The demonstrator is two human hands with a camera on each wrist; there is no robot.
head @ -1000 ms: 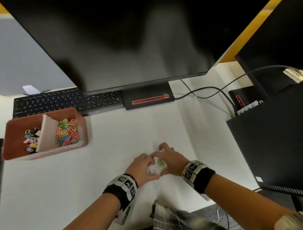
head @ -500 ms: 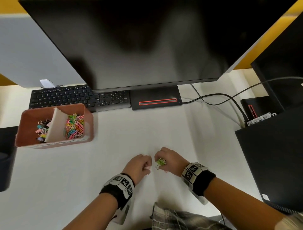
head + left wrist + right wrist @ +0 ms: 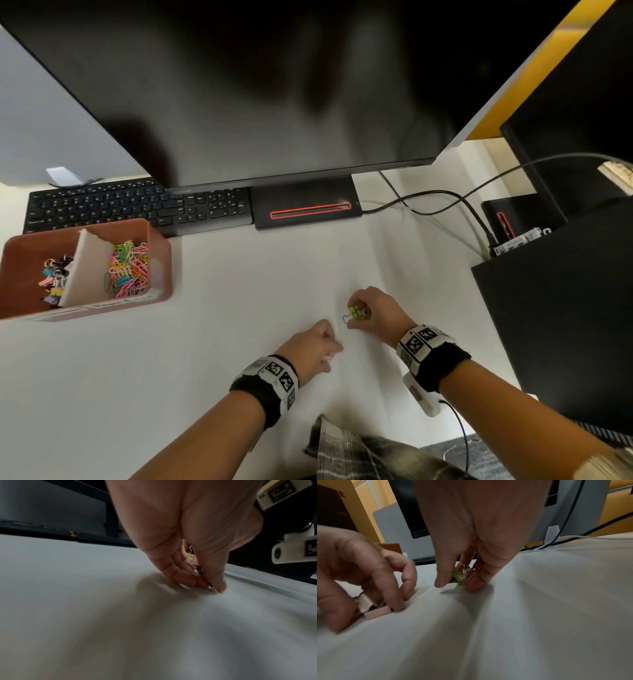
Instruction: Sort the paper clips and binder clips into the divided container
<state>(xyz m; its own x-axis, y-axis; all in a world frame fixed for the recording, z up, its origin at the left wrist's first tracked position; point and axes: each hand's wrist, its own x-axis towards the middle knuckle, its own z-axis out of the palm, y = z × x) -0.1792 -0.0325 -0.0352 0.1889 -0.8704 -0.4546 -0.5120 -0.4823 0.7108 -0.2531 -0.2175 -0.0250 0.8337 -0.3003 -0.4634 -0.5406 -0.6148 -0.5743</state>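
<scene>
A terracotta divided container (image 3: 163, 274) stands at the left of the white table. Binder clips (image 3: 54, 281) fill its left compartment and coloured paper clips (image 3: 128, 270) its right one, with a white divider (image 3: 85, 267) between. My right hand (image 3: 358, 317) (image 3: 453, 584) pinches a yellow-green binder clip (image 3: 354, 312) (image 3: 458, 576) low over the table. Just to its left, my left hand (image 3: 334, 349) (image 3: 210, 587) is curled round a pink binder clip (image 3: 376, 612) that lies on the table; the head view hides that clip.
A black keyboard (image 3: 137, 209) and the monitor base (image 3: 308, 205) lie behind the container, under a big monitor (image 3: 274, 85). Cables (image 3: 445, 202) run to a black computer case (image 3: 565, 325) at the right. The table's front edge is by my forearms.
My hands, which were together over the clips, have drawn apart. The right one now holds the yellow-green clip, and the left has pulled back toward me with the pink one.
</scene>
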